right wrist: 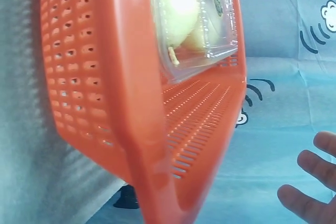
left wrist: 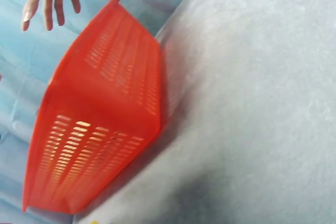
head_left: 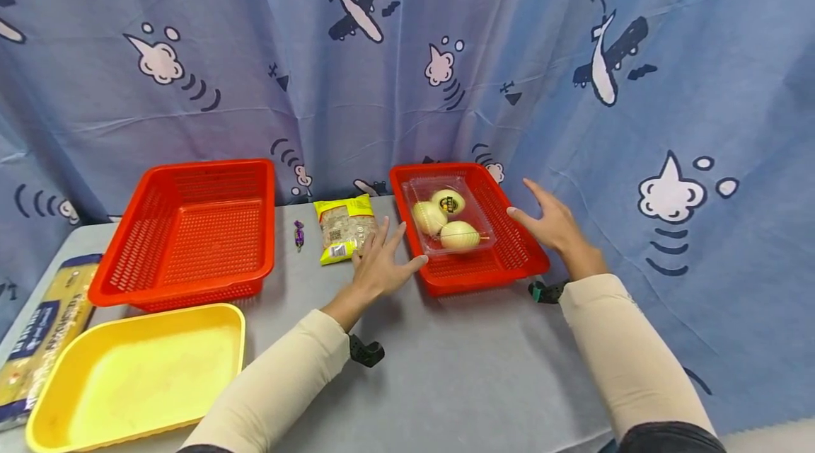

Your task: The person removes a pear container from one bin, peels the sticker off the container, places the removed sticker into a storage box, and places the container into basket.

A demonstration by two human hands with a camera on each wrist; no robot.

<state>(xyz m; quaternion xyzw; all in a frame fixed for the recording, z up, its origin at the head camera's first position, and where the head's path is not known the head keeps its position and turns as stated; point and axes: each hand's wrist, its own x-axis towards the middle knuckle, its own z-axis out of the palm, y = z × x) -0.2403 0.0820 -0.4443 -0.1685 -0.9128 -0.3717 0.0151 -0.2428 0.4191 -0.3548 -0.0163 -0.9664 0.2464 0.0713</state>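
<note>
In the head view a red plastic basket [head_left: 509,244] stands at the back right. Inside it, toward the left, lies a clear plastic box [head_left: 420,192] with three pale round fruits [head_left: 460,234]; one bears a dark label. My left hand [head_left: 380,263] hovers at the basket's left side, fingers spread and holding nothing, its fingertips overlapping a yellow-edged food packet [head_left: 344,228]. Off the basket's right side is my right hand [head_left: 552,225], fingers extended and thumb apart, holding nothing. The right wrist view shows those fingers [right wrist: 315,166] apart from the basket's rim [right wrist: 131,77].
Another red basket [head_left: 204,219] stands at the left with a yellow tray [head_left: 153,368] in front. A long pasta packet [head_left: 47,333] lies at the table's left edge. A small purple-wrapped candy [head_left: 299,235] lies between the baskets. A patterned curtain [head_left: 407,71] hangs behind the grey table [head_left: 458,368].
</note>
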